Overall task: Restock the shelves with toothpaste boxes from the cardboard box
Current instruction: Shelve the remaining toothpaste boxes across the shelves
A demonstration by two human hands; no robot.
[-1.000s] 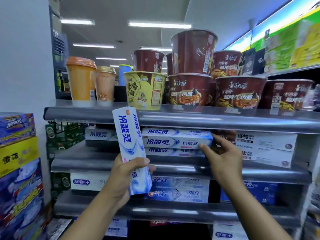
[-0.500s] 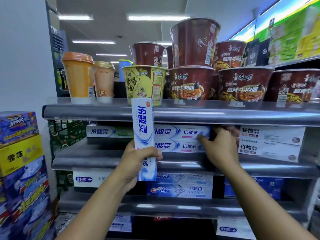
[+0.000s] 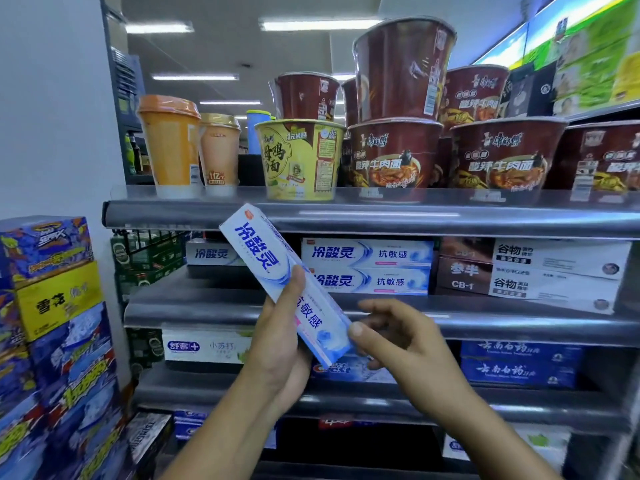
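My left hand [image 3: 280, 344] grips a white and blue toothpaste box [image 3: 263, 258] around its middle, tilted with its top end up and to the left, in front of the middle shelf [image 3: 207, 306]. My right hand [image 3: 405, 344] pinches the box's lower right end, thumb on the front and fingers curled behind. On that shelf lie two matching boxes [image 3: 367, 266], one on top of the other, and a single one [image 3: 211, 252] further left, with a gap between them. The cardboard box is out of view.
Noodle cups [image 3: 394, 154] and drink cups [image 3: 169, 143] crowd the shelf above. Brown and white boxes [image 3: 554, 271] sit right of the stack. Crest boxes [image 3: 339, 368] and dark blue boxes [image 3: 519, 362] fill the shelf below. Colourful cartons [image 3: 55, 306] are stacked at the left.
My right hand left the stacked boxes on the shelf and came down to the held box's lower end. The left hand tilted the box from upright to slanting left.
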